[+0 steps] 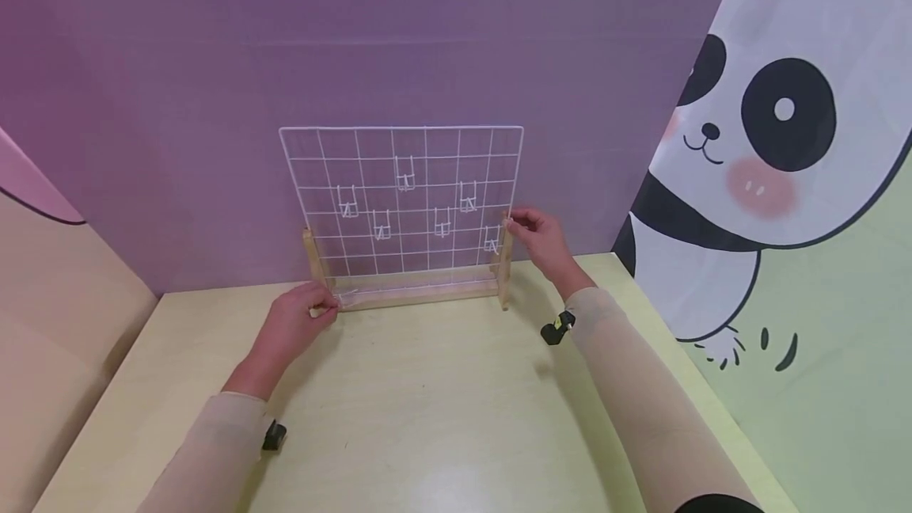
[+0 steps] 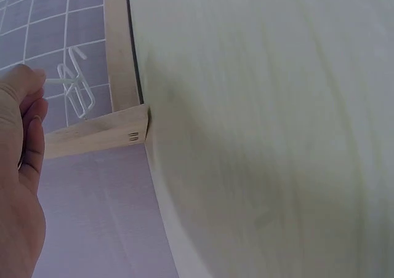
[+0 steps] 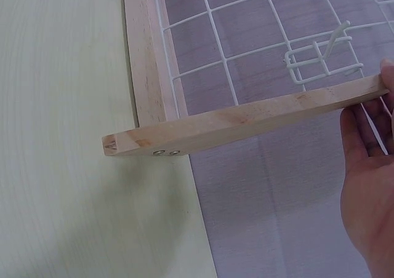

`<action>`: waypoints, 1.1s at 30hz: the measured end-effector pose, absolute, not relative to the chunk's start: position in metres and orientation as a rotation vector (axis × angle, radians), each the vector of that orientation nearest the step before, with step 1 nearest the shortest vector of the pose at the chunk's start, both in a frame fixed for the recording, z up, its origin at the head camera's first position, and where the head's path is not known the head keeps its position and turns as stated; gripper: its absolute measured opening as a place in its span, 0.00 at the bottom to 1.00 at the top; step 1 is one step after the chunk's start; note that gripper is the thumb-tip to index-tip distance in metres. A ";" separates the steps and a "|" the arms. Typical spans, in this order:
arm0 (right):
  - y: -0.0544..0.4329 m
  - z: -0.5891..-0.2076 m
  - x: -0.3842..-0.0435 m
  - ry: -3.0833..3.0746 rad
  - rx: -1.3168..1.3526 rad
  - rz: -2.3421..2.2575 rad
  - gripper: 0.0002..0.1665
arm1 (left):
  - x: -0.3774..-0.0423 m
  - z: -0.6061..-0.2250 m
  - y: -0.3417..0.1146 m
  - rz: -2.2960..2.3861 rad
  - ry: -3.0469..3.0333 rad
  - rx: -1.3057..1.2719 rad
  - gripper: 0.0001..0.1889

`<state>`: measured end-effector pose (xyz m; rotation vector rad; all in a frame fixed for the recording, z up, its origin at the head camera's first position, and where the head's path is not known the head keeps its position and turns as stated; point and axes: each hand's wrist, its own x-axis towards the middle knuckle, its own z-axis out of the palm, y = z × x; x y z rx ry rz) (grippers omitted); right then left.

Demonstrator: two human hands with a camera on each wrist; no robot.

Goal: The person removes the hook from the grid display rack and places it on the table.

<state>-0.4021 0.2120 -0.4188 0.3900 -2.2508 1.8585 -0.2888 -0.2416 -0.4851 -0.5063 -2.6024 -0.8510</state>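
Note:
A white wire grid panel (image 1: 406,128) stands upright in a wooden stand (image 1: 313,256) at the back of the table. Several white wire hooks (image 1: 405,181) hang on its bars. My left hand (image 1: 302,315) pinches the prong of another white hook (image 2: 77,87) between thumb and index finger, low by the stand's left end. That hook's wire frame overlaps the grid in the left wrist view. With my right hand (image 1: 543,244) I grip the upper end of the stand's right side post (image 3: 246,115), thumb on one face and fingers on the other.
The pale wooden table (image 1: 427,402) stretches toward me in front of the stand. Behind it rises a purple backdrop (image 1: 399,38). A panda picture (image 1: 791,113) covers the right side. Small black devices (image 1: 274,435) sit at both wrists.

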 end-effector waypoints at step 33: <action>0.210 -0.420 -0.403 -2.237 0.374 1.880 0.17 | -0.297 -0.498 -0.239 -0.838 -2.749 -0.575 0.07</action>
